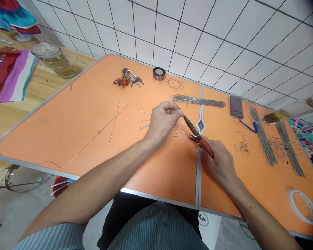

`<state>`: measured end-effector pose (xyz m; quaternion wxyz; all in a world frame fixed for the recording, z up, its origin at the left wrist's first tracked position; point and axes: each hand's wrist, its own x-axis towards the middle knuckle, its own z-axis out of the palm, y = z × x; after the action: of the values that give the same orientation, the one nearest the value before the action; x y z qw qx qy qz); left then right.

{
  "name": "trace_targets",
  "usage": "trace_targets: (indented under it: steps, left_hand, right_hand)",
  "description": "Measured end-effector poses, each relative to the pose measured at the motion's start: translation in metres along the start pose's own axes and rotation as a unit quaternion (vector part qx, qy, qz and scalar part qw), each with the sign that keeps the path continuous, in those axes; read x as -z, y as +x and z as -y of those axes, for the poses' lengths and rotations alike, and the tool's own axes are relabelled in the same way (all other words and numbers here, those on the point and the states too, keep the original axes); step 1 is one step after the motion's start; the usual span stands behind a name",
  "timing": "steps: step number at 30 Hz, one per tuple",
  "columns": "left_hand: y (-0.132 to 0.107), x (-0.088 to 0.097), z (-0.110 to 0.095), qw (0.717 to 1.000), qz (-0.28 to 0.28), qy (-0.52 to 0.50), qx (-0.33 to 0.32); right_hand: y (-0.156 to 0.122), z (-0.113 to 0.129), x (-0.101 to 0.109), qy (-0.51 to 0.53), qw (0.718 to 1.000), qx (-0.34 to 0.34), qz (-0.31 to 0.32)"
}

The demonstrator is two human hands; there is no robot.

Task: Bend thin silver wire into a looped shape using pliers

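Observation:
My left hand (161, 121) is closed in a pinch, with a thin wire (175, 104) sticking up from between thumb and forefinger. My right hand (220, 159) grips a pair of pliers (206, 146) by the red handles. One dark jaw of the pliers reaches up to my left fingertips; the other points left, lower down. Below the fingertips hangs a loop of fine wire (176, 132) with small pinkish spots on it. Several short wire pieces (144, 118) lie just left of my left hand. Exactly where the jaw meets the wire is too small to make out.
Bundles of straight wire (198, 100) lie at the back and right of the orange folding table (94, 104). Also there are keys (129, 78), a tape roll (159, 73), a wire ring (174, 83), a white roll (304, 206) and glass drink containers (56, 60).

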<state>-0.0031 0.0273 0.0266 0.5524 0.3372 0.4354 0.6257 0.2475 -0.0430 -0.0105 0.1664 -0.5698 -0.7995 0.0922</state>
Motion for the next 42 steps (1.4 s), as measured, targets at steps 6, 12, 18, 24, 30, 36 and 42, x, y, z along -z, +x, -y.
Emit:
trace_targets:
  steps: [6, 12, 18, 24, 30, 36, 42]
  left_hand:
    - [0.0004, -0.0006, -0.0009, 1.000, -0.003, -0.005, 0.002]
    - [0.0000, -0.0009, -0.0008, 1.000, -0.005, -0.001, -0.001]
    - [-0.0023, -0.0008, 0.0008, 1.000, 0.009, 0.004, -0.007]
    - [-0.0027, -0.0002, 0.0000, 0.998, 0.028, 0.021, -0.053]
    - [-0.0027, 0.0012, 0.0010, 0.996, 0.033, 0.038, -0.067]
    - [-0.0017, 0.0016, 0.0009, 0.995, 0.026, 0.046, -0.080]
    - [-0.0012, 0.0020, 0.0012, 0.995, 0.022, 0.049, -0.079]
  right_hand:
    - [-0.0005, -0.0005, -0.0007, 0.027, 1.000, 0.001, 0.002]
    - [0.0004, 0.0034, 0.0012, 0.045, 0.999, -0.008, 0.003]
    - [0.0031, 0.0054, 0.0016, 0.050, 0.998, -0.027, 0.027]
    - [0.0041, 0.0073, 0.0016, 0.052, 0.998, -0.015, 0.023]
    - [0.0024, 0.0050, -0.0013, 0.057, 0.998, -0.017, 0.020]
    - [0.0016, 0.0053, -0.0021, 0.034, 0.999, -0.007, -0.001]
    - [-0.0001, 0.0068, -0.0024, 0.028, 1.000, -0.009, -0.009]
